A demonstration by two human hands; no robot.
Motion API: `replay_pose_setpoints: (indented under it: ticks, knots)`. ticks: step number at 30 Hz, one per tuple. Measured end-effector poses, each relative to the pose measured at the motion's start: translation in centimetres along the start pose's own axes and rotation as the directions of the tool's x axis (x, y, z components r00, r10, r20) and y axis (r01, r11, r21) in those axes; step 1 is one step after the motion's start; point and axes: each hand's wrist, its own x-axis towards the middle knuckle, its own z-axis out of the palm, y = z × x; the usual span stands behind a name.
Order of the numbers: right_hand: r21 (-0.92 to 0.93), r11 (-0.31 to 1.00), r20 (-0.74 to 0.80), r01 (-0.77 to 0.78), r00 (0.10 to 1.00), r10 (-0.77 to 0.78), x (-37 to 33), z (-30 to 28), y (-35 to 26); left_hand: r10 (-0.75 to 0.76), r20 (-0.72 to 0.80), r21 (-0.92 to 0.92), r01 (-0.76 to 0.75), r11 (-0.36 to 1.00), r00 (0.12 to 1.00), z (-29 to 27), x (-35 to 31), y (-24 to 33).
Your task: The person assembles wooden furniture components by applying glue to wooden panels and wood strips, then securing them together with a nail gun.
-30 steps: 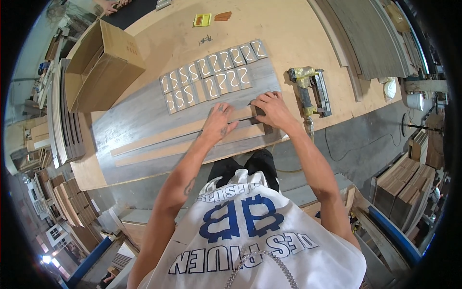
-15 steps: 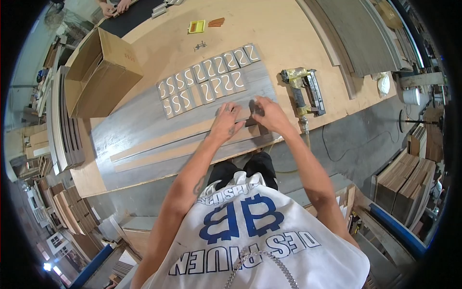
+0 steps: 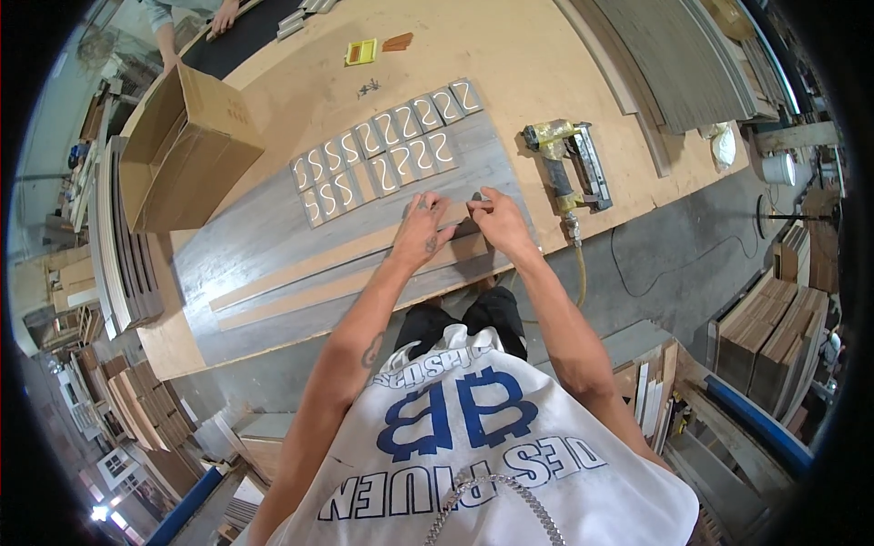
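Observation:
My left hand [image 3: 421, 227] and my right hand [image 3: 496, 221] rest close together on the right end of a long light wooden strip [image 3: 319, 269] that lies on a grey panel [image 3: 264, 227]. The fingers of both hands pinch at the strip's end; a small dark piece shows between them. A second wooden strip [image 3: 300, 298] lies parallel just below. Above my hands, two rows of small grey tiles with white curved marks [image 3: 387, 150] lie on the panel.
A yellow nail gun [image 3: 564, 159] with a hose lies to the right. An open cardboard box [image 3: 182, 150] stands at the left. A yellow object [image 3: 360, 52] and small screws [image 3: 369, 88] sit farther back. Another person's hand [image 3: 221, 15] works at the top. Stacked boards surround the bench.
Both hands have drawn closer together and shifted slightly up along the strip's right end; the view has tilted a little. The tiles and the nail gun stay put.

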Motion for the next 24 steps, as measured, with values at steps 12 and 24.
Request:
replay_pose_setpoints:
  ticks: [12,24]
  knots:
    - [0.024,0.998,-0.028,-0.051,0.998,0.052,0.5,0.3,0.1,0.036,0.006,-0.022,-0.036,0.999,0.999,0.0,0.0,-0.3]
    - [-0.132,0.991,-0.078,0.013,0.997,-0.023,0.6,0.5,0.9,0.035,-0.014,0.033,-0.034,0.999,0.999,0.0,0.0,-0.3]
